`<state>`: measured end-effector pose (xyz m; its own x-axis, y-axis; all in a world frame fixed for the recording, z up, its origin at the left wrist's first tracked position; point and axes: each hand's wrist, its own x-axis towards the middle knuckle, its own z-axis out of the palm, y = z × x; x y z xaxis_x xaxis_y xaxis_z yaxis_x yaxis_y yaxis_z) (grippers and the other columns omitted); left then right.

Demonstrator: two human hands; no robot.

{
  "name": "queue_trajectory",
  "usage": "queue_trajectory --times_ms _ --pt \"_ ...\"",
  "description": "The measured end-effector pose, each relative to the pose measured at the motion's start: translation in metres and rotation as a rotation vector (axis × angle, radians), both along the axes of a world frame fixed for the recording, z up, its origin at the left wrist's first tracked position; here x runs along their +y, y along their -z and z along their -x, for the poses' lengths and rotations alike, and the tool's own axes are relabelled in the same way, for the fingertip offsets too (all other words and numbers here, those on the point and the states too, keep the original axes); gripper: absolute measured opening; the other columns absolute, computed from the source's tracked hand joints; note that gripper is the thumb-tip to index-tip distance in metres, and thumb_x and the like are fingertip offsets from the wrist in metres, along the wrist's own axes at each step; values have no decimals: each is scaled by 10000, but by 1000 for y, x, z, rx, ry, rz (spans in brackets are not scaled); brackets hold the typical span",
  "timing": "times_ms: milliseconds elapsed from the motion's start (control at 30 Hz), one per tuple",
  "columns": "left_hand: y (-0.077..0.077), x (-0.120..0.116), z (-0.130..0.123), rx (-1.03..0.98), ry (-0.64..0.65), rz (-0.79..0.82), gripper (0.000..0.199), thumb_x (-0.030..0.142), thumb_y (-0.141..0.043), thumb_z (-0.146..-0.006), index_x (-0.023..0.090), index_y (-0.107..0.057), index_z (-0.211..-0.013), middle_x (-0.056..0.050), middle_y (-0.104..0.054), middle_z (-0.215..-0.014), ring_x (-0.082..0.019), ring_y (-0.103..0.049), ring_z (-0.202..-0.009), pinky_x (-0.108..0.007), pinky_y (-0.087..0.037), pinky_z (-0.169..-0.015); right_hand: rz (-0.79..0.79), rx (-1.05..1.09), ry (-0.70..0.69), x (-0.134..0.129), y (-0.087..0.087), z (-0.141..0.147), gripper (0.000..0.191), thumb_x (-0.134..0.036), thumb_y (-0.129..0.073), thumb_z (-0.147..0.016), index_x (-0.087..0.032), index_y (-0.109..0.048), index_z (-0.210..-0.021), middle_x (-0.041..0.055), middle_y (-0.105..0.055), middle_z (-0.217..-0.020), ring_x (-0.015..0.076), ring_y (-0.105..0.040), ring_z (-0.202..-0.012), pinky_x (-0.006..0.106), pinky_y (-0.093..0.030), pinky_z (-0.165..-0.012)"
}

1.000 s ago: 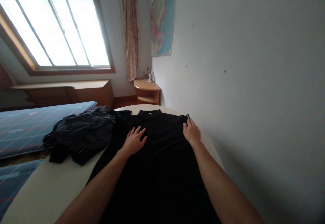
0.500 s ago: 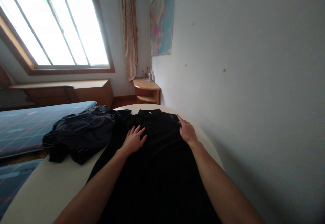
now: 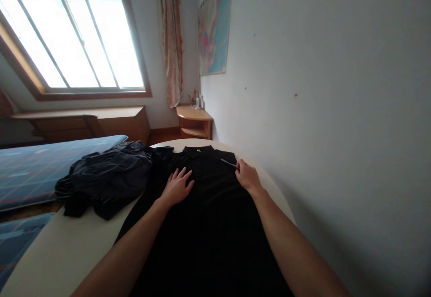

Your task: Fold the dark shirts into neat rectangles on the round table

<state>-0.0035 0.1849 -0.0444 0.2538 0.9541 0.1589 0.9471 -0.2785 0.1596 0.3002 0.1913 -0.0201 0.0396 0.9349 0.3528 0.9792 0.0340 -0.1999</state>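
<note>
Black polo shirt (image 3: 208,207) flat on the round table (image 3: 67,247)
Left hand (image 3: 177,187) lies open, fingers spread, on its chest; right hand (image 3: 247,176) pinches the folded sleeve edge.

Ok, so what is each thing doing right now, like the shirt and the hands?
black shirt: spread flat on the table, collar away from the person
left hand: open, flat on the shirt
right hand: pinching the shirt's right edge
dark clothes: crumpled heap
curtain: drawn aside

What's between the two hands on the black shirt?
Head view: only black polo shirt fabric, its button placket, lies between left hand and right hand.
</note>
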Motion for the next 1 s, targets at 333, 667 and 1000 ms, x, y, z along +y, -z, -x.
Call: queue_trajectory --times_ms 333,667,1000 --pt "-3 -2 -1 -14 5 3 551 475 -408 -968 252 -451 -1470 -73 -333 -1583 -367 -228 -1468 -507 -245 -1162 -37 10 -17 -9 0 8 412 -493 -535 -904 -197 -654 -1165 110 -684 -1155 265 -584 -1109 393 -405 -955" --pt "-2 -2 -2 8 5 2 557 472 -404 -971 242 -440 -1476 -84 -334 -1583 -379 -227 -1465 -510 -243 -1157 -16 46 -189 -18 -3 17 204 -288 -573 -892 -226 -715 -1025 63 -661 -1246 233 -573 -1144 371 -400 -1006" --pt "-3 -2 -2 0 14 13 560 475 -398 -973 237 -438 -1479 -92 -329 -1584 -395 -223 -1463 -513 -243 -1156 -41 47 -176 -20 -6 21 508 -290 -657 -829 -239 -556 -1323 81 -650 -1227 262 -558 -1159 400 -382 -1010"
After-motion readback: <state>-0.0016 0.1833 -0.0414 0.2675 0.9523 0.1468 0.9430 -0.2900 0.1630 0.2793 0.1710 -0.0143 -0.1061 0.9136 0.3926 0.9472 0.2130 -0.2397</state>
